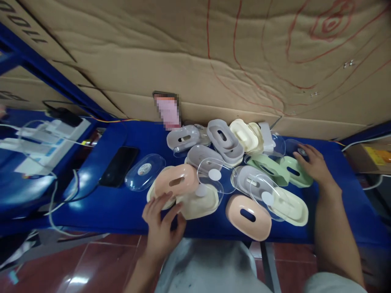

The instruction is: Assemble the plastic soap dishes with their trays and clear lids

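My left hand (163, 224) has its fingers spread, with the fingertips at the near edge of a peach oval plastic piece with a slot (166, 179). That piece rests partly on cream oval trays (197, 207). My right hand (314, 165) reaches to the far right of the pile. Its fingers lie apart over a clear plastic lid (290, 145) with a round sticker, and I cannot make out a grip. Just left of that hand are green slotted pieces (297, 173). Nearer to me are a second peach piece (249, 217) and a cream tray (295, 207).
Grey slotted pieces (224, 138), cream pieces (242, 134) and clear lids crowd the blue table (91, 203). A black phone (119, 167) and a clear lid (145, 171) lie left. Power strips with cables (51, 146) stand further left. A cardboard wall (183, 49) borders the back.
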### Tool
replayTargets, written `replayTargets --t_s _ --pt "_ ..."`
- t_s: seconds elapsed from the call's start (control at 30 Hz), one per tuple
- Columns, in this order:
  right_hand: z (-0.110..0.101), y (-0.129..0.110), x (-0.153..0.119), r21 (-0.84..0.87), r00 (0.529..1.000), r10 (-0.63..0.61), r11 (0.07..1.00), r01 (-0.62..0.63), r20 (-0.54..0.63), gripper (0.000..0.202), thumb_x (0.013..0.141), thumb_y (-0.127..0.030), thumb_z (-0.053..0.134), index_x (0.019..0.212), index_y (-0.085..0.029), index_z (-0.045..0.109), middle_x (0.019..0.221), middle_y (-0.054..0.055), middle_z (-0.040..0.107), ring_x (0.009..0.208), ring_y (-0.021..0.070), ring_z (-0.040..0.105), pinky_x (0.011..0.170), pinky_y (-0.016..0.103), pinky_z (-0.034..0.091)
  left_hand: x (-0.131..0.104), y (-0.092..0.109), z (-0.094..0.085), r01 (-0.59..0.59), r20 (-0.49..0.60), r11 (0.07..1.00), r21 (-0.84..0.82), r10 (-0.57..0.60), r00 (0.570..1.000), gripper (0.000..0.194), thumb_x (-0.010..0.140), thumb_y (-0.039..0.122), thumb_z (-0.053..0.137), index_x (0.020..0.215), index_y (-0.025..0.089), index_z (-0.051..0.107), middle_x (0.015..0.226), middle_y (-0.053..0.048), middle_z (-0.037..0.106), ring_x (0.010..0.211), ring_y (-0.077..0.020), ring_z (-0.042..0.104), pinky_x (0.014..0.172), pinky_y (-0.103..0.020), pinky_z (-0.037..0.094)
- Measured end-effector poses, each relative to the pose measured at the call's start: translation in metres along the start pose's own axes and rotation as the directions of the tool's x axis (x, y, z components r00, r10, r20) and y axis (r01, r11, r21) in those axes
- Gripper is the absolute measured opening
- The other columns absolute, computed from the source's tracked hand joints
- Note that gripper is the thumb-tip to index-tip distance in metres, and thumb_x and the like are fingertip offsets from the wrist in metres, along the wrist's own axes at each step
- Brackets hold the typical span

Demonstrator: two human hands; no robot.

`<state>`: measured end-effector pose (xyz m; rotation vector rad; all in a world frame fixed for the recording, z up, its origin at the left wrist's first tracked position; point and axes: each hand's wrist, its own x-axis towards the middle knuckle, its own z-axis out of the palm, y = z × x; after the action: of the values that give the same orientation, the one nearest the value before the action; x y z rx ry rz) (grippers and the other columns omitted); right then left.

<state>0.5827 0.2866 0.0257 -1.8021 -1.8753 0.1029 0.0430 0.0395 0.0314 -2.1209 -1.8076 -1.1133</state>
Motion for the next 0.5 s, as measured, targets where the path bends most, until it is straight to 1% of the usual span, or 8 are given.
replayTargets --t_s 0.07,0.13,0.2,0.27,0.3,0.4,0.43,0.5 --pt "-0.003 0.000 0.002 -0.019 1.000 0.013 1.000 -0.013 -0.020 0.027 0.090 -0.044 0.071 0.106 -0.024 0.075 0.117 0.018 0.071 0.118 0.0314 0.062 0.109 0.051 0.041 -0.006 0.010 0.002 -0.036 0.005 0.999 -0.011 0.037 0.999 0.051 0.086 0.007 0.072 0.129 0.032 0.061 0.132 -0.010 0.063 0.123 -0.0303 0.064 0.111 -0.055 0.045" --pt "-0.006 0.000 0.001 -0.052 0.996 0.060 0.997 -0.063 -0.061 0.030 0.090 -0.047 0.070 0.106 -0.023 0.077 0.113 0.019 0.070 0.110 0.0322 0.063 0.104 0.053 0.042 -0.013 0.018 0.005 -0.074 0.020 0.996 -0.047 0.075 0.997 0.042 0.086 0.007 0.073 0.120 0.029 0.066 0.119 -0.008 0.068 0.108 -0.0257 0.067 0.105 -0.049 0.047" --pt "-0.010 0.001 -0.001 -0.066 0.990 0.097 0.992 -0.104 -0.101 0.034 0.091 -0.051 0.068 0.106 -0.021 0.077 0.109 0.020 0.069 0.103 0.0320 0.063 0.098 0.052 0.045 -0.019 0.024 0.009 -0.126 0.067 0.986 -0.109 0.134 0.989 0.036 0.088 0.006 0.070 0.117 0.026 0.069 0.109 -0.006 0.071 0.097 -0.0220 0.068 0.098 -0.043 0.048" --pt "-0.017 0.000 -0.007 -0.053 0.988 0.100 0.993 -0.107 -0.115 0.036 0.094 -0.052 0.064 0.105 -0.021 0.077 0.106 0.019 0.070 0.101 0.0312 0.064 0.097 0.051 0.046 -0.022 0.027 0.012 -0.166 0.132 0.972 -0.169 0.190 0.973 0.033 0.090 0.004 0.067 0.117 0.024 0.070 0.104 -0.005 0.074 0.093 -0.0204 0.069 0.094 -0.039 0.048" --pt "-0.021 -0.002 -0.012 -0.040 0.989 0.089 0.995 -0.094 -0.118 0.036 0.096 -0.051 0.060 0.105 -0.021 0.077 0.107 0.019 0.071 0.104 0.0312 0.065 0.099 0.050 0.047 -0.022 0.027 0.013 -0.174 0.159 0.967 -0.184 0.204 0.966 0.033 0.091 0.004 0.065 0.118 0.023 0.070 0.104 -0.006 0.075 0.093 -0.0203 0.069 0.095 -0.039 0.048" --pt "-0.038 -0.017 -0.041 -0.004 0.988 0.042 0.999 -0.044 -0.151 0.041 0.101 -0.050 0.051 0.117 -0.021 0.075 0.122 0.022 0.072 0.121 0.0339 0.064 0.109 0.050 0.046 -0.021 0.026 0.014 -0.156 0.205 0.975 -0.161 0.187 0.961 0.033 0.095 0.006 0.064 0.123 0.022 0.070 0.112 -0.008 0.076 0.103 -0.0229 0.070 0.101 -0.042 0.046" --pt "-0.044 -0.026 -0.057 -0.001 0.984 0.032 0.999 -0.033 -0.176 0.043 0.103 -0.050 0.049 0.123 -0.021 0.073 0.129 0.022 0.071 0.128 0.0355 0.062 0.112 0.053 0.045 -0.021 0.025 0.013 -0.148 0.215 0.979 -0.142 0.176 0.961 0.033 0.096 0.008 0.064 0.124 0.023 0.070 0.115 -0.009 0.076 0.107 -0.0241 0.070 0.104 -0.044 0.045" --pt "-0.053 -0.051 -0.098 -0.002 0.968 0.023 1.000 -0.024 -0.250 0.044 0.105 -0.049 0.048 0.133 -0.023 0.069 0.137 0.021 0.068 0.135 0.0387 0.059 0.116 0.058 0.044 -0.020 0.022 0.012 -0.142 0.218 0.984 -0.105 0.163 0.962 0.032 0.097 0.010 0.065 0.125 0.024 0.070 0.120 -0.009 0.077 0.112 -0.0259 0.070 0.109 -0.047 0.042"
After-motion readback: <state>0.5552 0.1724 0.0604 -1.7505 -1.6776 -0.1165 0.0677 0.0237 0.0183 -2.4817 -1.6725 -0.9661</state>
